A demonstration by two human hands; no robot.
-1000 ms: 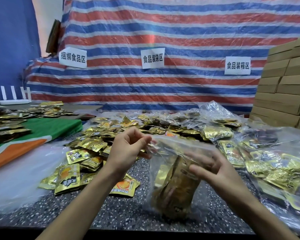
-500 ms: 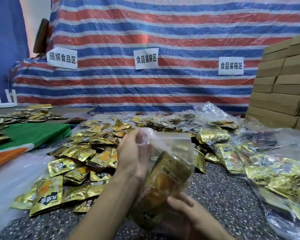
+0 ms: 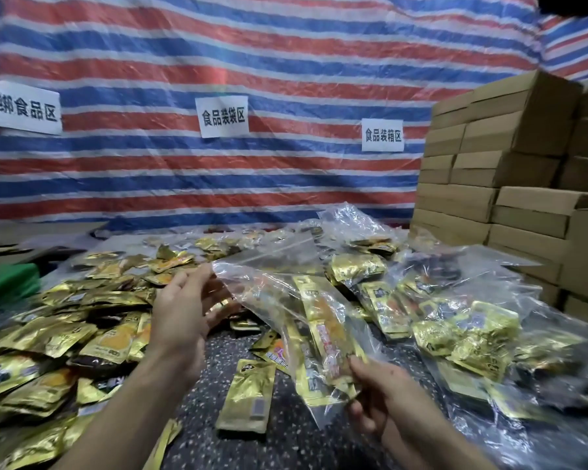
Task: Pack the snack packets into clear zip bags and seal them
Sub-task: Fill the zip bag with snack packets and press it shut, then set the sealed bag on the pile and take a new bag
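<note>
- A person's right hand (image 3: 379,395), near and to the right, pinches the lower end of a clear bag (image 3: 272,293). Its fingers curl onto the plastic and the contents inside.
- The bag is held tilted above the table (image 3: 286,442), with its zip end up and to the left. Gold packets (image 3: 323,337) sit in its lower half.
- The left hand (image 3: 180,317) is spread wide with loose fingers, their tips at the bag's upper left corner. Whether they grip the plastic cannot be told.
- A heap (image 3: 75,320) of gold snack sachets covers the left of the table, and a lone sachet (image 3: 248,395) lies flat between the forearms.
- Filled bags (image 3: 462,327) lie piled on the right.
- Stacked boxes (image 3: 510,157) stand at far right. Behind hangs a striped tarp (image 3: 252,62) bearing three paper signs (image 3: 223,117).
</note>
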